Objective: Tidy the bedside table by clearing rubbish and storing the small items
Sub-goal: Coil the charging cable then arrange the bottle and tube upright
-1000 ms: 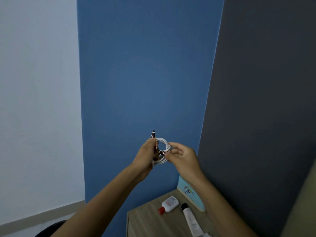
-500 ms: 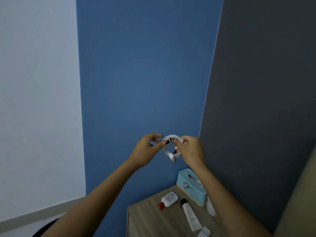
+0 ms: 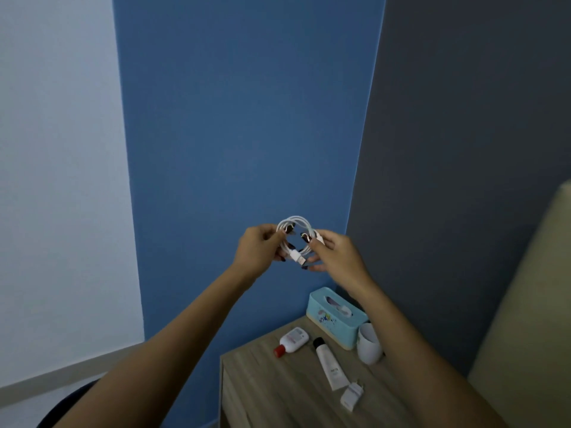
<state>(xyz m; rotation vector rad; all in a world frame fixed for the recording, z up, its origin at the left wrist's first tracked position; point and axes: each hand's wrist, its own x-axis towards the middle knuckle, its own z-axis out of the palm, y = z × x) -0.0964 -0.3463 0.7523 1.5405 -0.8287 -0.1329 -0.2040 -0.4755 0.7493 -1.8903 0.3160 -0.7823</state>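
A coiled white charging cable (image 3: 296, 224) is held up in front of the blue wall, above the bedside table (image 3: 278, 387). My left hand (image 3: 258, 251) pinches the coil's left side and my right hand (image 3: 335, 251) grips its right side; a USB plug sticks out below the coil. On the wooden table lie a small white bottle with a red cap (image 3: 292, 340), a white tube with a black cap (image 3: 329, 364) and a white charger plug (image 3: 352, 396).
A light blue tissue box (image 3: 335, 316) stands at the table's back corner, with a white cup (image 3: 369, 342) lying beside it. A beige headboard or bed edge (image 3: 531, 319) rises at the right. A dark object (image 3: 66, 409) shows at the lower left.
The view has tilted down, showing more of the table, the cup and the charger plug. Both hands now hold the coil between them, with the plug end hanging below.
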